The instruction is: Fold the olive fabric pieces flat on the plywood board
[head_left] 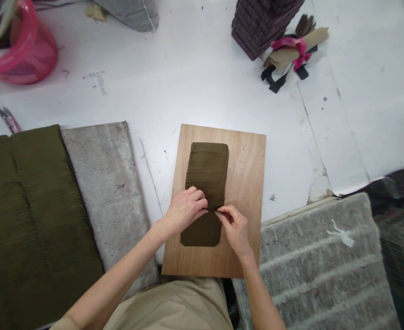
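Note:
A stack of thin dark olive fabric pieces (207, 165) lies fanned in overlapping rows on a wooden board (245, 183). Across the lower part of the stack, my left hand (187, 205) rests with fingers curled and its thumb and fingertips pressed at the edge of a piece. My right hand (234, 225) pinches the right corner of that same edge between thumb and forefinger. Below both hands, the front piece lies flat and smooth with clipped corners. The fingertips partly hide the edge they hold.
Larger olive stacks (40, 197) lie at left on a grey padded board (102, 169). Thread snips (9, 120) and a pink basket (38, 55) are beyond. A dark woven box (262, 27) and a tied fabric bundle (293, 52) stand at back right. Grey ridged cloth (312, 266) lies right.

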Motion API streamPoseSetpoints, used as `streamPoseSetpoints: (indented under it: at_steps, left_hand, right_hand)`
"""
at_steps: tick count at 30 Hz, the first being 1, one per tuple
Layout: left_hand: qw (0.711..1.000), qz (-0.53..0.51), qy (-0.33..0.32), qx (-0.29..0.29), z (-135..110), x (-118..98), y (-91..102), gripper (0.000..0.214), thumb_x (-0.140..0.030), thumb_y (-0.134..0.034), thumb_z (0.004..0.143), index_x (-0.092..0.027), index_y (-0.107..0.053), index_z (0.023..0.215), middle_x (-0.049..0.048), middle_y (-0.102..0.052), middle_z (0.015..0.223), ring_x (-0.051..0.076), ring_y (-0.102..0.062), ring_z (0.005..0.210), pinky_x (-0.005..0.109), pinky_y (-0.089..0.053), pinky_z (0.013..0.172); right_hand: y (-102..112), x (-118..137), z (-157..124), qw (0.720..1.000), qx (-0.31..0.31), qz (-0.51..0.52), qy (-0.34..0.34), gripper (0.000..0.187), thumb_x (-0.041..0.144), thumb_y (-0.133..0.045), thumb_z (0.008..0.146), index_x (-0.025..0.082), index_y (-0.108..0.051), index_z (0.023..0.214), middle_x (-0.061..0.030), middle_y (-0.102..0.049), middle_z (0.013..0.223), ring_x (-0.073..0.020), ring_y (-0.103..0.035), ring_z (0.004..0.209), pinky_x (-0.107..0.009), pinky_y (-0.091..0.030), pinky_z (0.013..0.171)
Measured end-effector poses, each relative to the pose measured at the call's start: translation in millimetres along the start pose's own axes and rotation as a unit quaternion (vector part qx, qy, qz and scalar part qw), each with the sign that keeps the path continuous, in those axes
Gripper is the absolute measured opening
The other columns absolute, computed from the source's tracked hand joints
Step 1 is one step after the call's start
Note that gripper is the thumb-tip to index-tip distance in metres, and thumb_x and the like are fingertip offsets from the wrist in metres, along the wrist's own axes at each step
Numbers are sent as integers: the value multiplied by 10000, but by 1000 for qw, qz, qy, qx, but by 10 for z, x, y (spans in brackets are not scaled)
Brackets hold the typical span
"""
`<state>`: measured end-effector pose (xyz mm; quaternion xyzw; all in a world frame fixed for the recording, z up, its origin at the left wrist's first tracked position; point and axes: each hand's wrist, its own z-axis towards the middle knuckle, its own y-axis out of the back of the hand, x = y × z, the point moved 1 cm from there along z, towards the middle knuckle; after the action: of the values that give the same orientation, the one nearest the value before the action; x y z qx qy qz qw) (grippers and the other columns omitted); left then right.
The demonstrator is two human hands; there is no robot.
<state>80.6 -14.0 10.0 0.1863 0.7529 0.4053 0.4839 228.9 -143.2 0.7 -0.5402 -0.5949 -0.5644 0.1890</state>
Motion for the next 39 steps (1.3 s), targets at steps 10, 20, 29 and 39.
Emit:
streamPoseSetpoints:
  at_steps: [10, 20, 29, 39]
  left_hand:
    - [975, -95, 200, 34, -372, 163, -17, 185, -395, -515, 897, -241, -613, 928, -17, -669, 762, 148, -604, 679, 238, -348, 583]
    - [933, -173, 315, 22, -409, 190, -139, 326, -478, -534, 840, -204, -524, 664, -29, -605, 614, 129, -525, 559, 231, -277, 516]
    - [926, -180, 332, 0, -412, 188, -185, 283, -456, -560, 826, -209, -525, 692, -35, -626, 639, 126, -535, 562, 227, -268, 514]
    - [929, -147, 338, -23, -435, 152, -225, 208, -421, -587, 835, -223, -532, 805, -51, -611, 637, 128, -563, 576, 228, -304, 530]
  right_hand:
    - [-47, 50, 50, 992, -17, -117, -51, 211, 328, -540, 888, 210, -569, 1061, 1, -638, 812, -143, -609, 685, -257, -451, 656]
    - [-55, 103, 86, 980, -3, -190, -51, 224, 311, -514, 897, 215, -524, 1099, 12, -621, 787, -153, -620, 664, -254, -415, 615]
    - [-81, 98, 81, 976, -8, -213, -53, 229, 338, -500, 908, 212, -522, 1098, 9, -631, 777, -155, -623, 649, -257, -407, 605]
    - [-107, 104, 56, 969, -26, -246, -19, 191, 297, -485, 922, 212, -538, 1085, -23, -629, 926, -148, -609, 708, -266, -431, 634]
